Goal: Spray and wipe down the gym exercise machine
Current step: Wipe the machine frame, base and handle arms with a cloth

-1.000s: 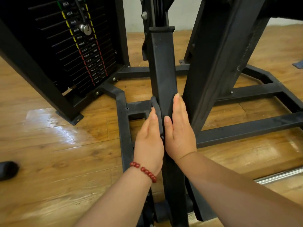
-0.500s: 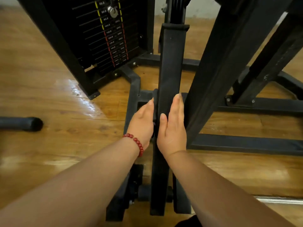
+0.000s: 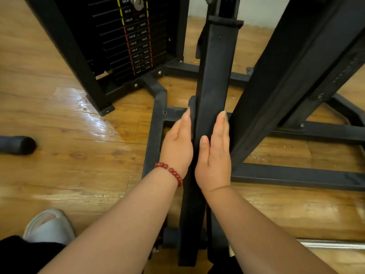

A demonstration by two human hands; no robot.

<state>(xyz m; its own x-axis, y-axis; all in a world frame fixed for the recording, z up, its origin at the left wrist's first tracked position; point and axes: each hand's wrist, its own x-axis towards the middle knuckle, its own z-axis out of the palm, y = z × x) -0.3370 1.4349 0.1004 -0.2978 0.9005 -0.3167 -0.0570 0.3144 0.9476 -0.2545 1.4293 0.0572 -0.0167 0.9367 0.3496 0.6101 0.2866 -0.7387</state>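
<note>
Left of centre, the black labelled weight stack (image 3: 136,42) stands on the wooden plank floor (image 3: 79,165). The left hand (image 3: 176,144), fingers straight, presses what may be a dark cloth (image 3: 192,107) against the black square steel upright (image 3: 217,72). The right hand (image 3: 214,155) lies flat on the upright's opposite side, holding nothing.

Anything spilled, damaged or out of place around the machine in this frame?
Pale crumbs scatter the floor beside the slanted beam, and a wet-looking sheen lies by the weight stack's foot; it may be only glare. Nothing looks damaged.
</note>
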